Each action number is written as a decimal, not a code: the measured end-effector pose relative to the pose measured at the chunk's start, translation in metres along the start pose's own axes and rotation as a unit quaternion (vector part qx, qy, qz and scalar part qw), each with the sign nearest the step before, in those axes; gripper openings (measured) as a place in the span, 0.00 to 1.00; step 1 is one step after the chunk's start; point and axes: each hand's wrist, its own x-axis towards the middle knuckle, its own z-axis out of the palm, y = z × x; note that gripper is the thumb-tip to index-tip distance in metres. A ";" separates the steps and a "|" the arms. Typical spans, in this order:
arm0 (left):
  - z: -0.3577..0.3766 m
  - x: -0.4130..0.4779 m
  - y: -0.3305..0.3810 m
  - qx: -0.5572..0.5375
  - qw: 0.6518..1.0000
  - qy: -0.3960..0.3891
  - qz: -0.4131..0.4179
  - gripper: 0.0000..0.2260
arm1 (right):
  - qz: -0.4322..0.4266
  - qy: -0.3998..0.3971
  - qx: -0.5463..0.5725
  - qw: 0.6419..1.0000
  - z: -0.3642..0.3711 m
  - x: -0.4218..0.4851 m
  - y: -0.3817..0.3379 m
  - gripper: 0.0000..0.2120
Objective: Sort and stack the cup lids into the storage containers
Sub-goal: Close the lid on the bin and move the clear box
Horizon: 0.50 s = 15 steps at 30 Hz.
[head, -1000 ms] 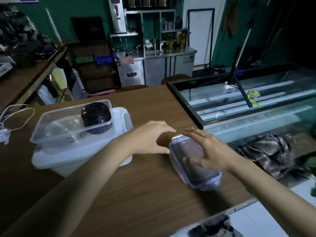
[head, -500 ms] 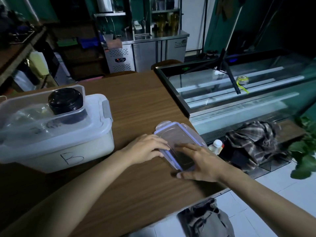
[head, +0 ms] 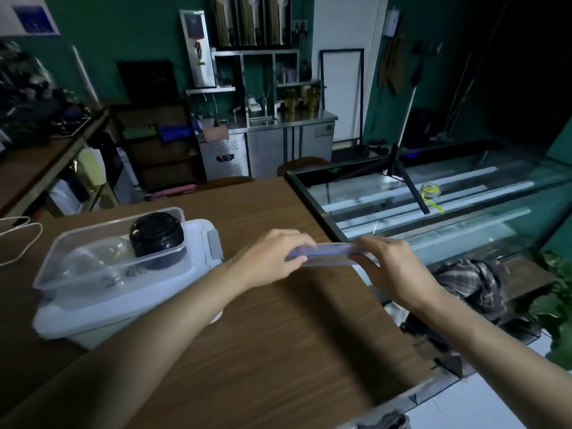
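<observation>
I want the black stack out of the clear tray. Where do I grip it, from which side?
Likely from above, gripping round the side wall of the black stack: it stands upright in the far right corner of the clear tray, where walls hem its sides and only the top is open.

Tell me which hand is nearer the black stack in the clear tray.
Left. The left hand grips the flat lid at its left end, right of the black stack; the right hand grips its other end, farther right.
</observation>
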 end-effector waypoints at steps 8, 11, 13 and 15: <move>-0.106 0.001 0.031 -0.006 0.993 0.115 0.037 0.13 | -0.035 0.082 0.032 0.995 -0.087 0.052 -0.064 0.09; -0.147 -0.009 0.033 -0.059 0.979 0.195 0.026 0.14 | -0.046 0.082 0.083 0.992 -0.106 0.075 -0.089 0.09; -0.172 -0.018 0.031 -0.075 0.969 0.237 0.011 0.15 | -0.059 0.072 0.115 0.989 -0.109 0.094 -0.106 0.07; -0.191 -0.031 0.027 -0.070 0.961 0.269 -0.003 0.15 | -0.076 0.077 0.126 0.986 -0.105 0.114 -0.124 0.08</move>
